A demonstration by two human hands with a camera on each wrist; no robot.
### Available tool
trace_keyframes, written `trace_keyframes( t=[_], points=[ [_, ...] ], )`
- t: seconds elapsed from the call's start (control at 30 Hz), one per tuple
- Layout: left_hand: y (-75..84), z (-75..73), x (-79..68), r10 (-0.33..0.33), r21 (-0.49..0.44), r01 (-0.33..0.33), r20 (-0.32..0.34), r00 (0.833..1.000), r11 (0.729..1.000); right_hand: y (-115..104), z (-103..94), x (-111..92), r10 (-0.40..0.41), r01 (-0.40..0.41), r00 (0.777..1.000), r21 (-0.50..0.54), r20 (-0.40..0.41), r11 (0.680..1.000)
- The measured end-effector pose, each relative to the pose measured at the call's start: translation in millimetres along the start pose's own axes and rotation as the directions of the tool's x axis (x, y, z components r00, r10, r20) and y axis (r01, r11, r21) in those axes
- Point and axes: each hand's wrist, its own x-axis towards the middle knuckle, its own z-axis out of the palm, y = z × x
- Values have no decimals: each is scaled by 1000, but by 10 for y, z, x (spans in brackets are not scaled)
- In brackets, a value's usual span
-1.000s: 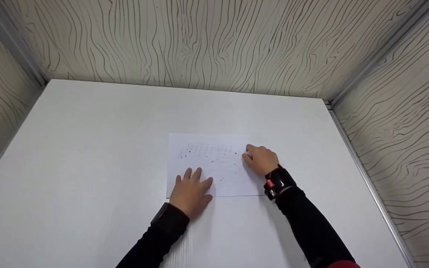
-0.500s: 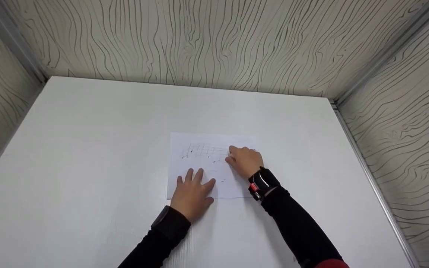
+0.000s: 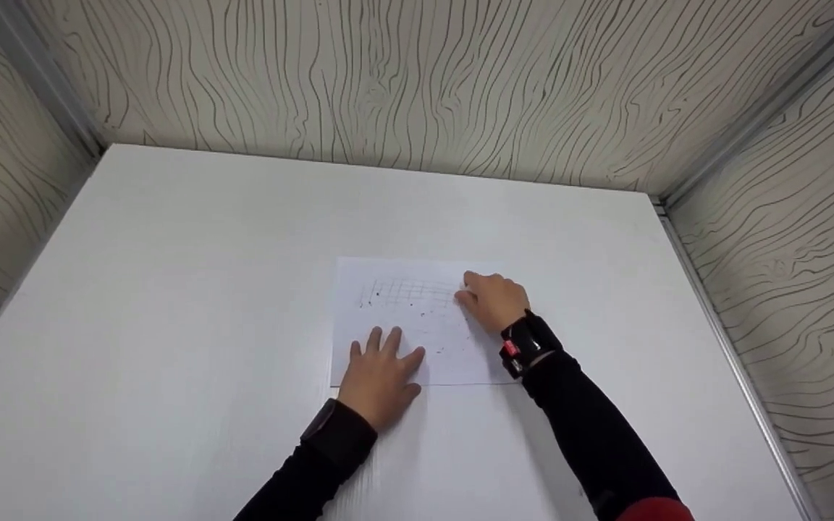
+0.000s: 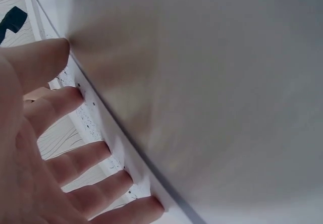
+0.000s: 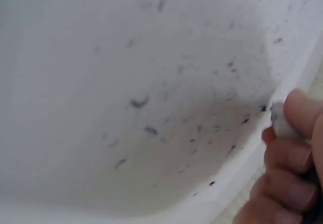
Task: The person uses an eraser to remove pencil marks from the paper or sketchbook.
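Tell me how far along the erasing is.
Done: some rubbing, apparently; dark crumbs dot the paper.
In hand: the right hand pinches a whitish eraser by the pencil grid; the left hand rests on the paper.
Remaining: the visible pencil grid, and likely the dark crumbs.

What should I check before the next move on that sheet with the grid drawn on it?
1. Paper steadied: ok; the left hand rests with fingers spread on the lower left part of the paper.
2. Small pale block gripped: ok; the right hand pinches it.
3. Block's tip clean: not ok; it looks grey.
4. Right hand near the grid: ok; it is at the right end.
5. Paper free of dark bits: not ok; many are scattered over it.
6. Pressure on the block: cannot tell.
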Motion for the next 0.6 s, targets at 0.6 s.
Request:
trace_keyframes(
  t=[0.6],
  points=[
    [50,55,-21,9,9,-9,-5,1000,1000,89,-39,146,38,-39,999,-27,-29,999]
  ],
)
